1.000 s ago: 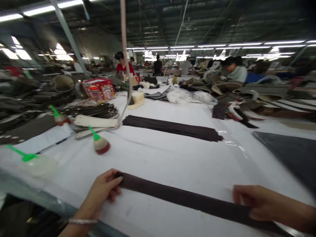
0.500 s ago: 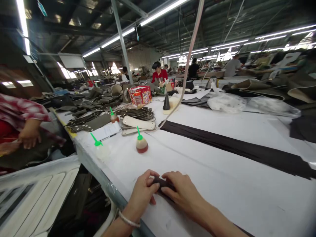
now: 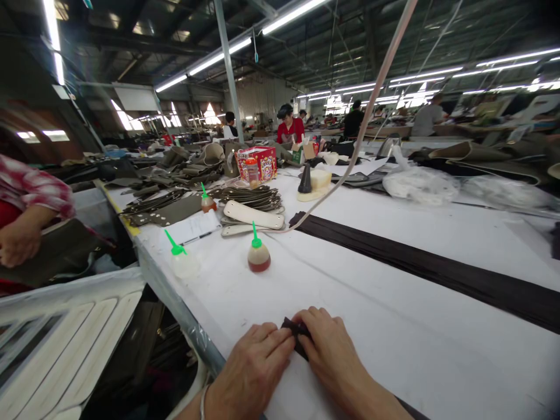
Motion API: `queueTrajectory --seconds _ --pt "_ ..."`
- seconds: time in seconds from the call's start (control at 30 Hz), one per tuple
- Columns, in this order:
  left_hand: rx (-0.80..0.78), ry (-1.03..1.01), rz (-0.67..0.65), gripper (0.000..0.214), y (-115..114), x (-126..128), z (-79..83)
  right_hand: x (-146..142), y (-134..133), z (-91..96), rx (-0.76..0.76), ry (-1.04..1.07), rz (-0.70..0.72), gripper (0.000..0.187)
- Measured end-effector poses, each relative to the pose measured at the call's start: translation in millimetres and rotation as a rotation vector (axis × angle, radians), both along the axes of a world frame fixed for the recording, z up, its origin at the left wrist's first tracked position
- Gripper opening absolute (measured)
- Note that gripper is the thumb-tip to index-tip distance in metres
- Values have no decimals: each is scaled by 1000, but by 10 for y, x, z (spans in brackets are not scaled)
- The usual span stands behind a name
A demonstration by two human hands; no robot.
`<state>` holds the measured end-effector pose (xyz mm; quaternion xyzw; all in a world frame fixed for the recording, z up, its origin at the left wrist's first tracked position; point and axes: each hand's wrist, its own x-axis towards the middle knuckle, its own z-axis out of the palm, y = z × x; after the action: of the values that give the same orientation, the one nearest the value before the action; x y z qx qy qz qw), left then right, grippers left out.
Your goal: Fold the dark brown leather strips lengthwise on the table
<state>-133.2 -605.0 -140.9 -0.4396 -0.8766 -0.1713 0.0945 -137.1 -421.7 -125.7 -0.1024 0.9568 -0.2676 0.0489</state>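
A dark brown strip of material lies folded at its near end on the white tabletop. My right hand grips that end, thumb on the near side and fingers curled over the far side. From the left, my left hand has its fingers pressed together against the strip; its thumb is hidden beneath. The strip passes under my right forearm and shows again at the bottom edge. Beyond my hands stands a squeeze bottle with a green nozzle and reddish-brown liquid.
A long stack of dark strips runs across the table. Pale perforated pieces, a notepad, another green-nozzled bottle and a hanging hose are around. A co-worker's hand holds dark material at left. White slatted rack stands below.
My left hand has turned over, its back now facing up and its fingers lying closer to the strip's end. The view has shifted slightly, and the co-worker's hand has moved left.
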Motion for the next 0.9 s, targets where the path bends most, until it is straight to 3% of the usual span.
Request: queueTrajectory --seconds 0.2,0.53,0.9 --pt "-73 83 28 32 -48 -15 -47 17 -15 22 38 -17 2 34" --pt "-136 101 -25 32 -60 -54 30 -30 17 -50 -5 5 3 32" --pt "-85 152 -47 32 -87 -77 37 33 30 -128 -95 74 -2 32"
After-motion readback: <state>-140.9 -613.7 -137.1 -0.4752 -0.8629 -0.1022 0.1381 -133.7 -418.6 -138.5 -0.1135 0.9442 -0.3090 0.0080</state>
